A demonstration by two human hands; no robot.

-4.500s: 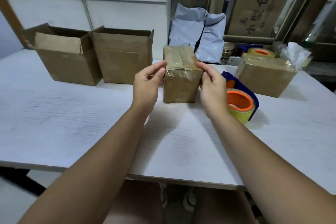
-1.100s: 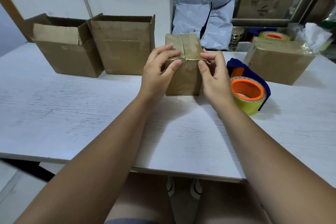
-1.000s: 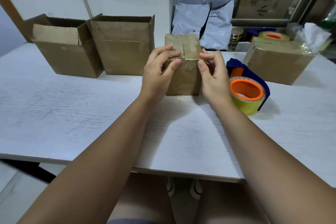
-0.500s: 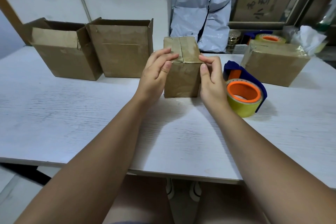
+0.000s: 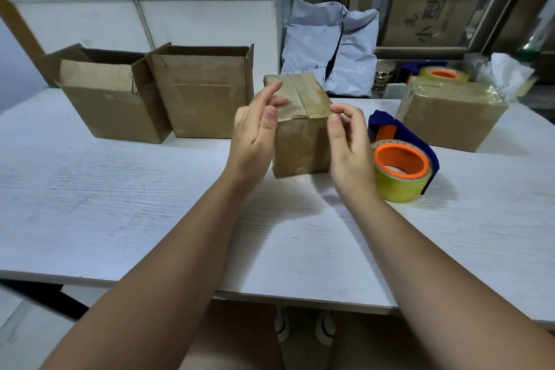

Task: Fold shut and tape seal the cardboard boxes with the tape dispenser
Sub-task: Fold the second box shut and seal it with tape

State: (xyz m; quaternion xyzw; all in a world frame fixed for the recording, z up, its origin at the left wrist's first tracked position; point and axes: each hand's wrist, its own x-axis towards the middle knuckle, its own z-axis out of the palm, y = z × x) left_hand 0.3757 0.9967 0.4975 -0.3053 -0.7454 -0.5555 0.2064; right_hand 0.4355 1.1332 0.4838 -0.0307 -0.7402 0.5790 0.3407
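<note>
**At mid-bench: a taped box between two loose hands**

Between your hands, the small cardboard box point(image 5: 300, 141) stands upright on the bench point(image 5: 120, 204). Its flaps are folded down and a glossy strip of tape runs along the top seam toward you. Your left hand point(image 5: 255, 132) is beside the upper left edge, fingers straight and relaxed, gripping nothing. Its fingertips overlap the lid, but I cannot tell whether they touch it. Your right hand point(image 5: 348, 144) is at the upper right corner, fingers loosely curled and holding nothing, the forefinger at or just off the cardboard. Flanking the near top edge like that, they look like hands pressing the tape ends down or letting go of them.

The tape dispenser point(image 5: 402, 165) lies on its side just right of the box, orange core up. It is close to your right hand, so you can pick it up without reaching across.

A sealed box point(image 5: 450, 117) sits at the back right, clear of the working space, with a spare tape roll point(image 5: 444, 73) behind it. The left open box point(image 5: 114, 102) and right open box point(image 5: 204, 99) wait side by side at the back left, flaps up.

By that layout, this box seems done and two remain. You would likely slide it toward the sealed one and pull an open box to the middle. The left open box is torn at its near right corner, so that flap may fold unevenly.
</note>
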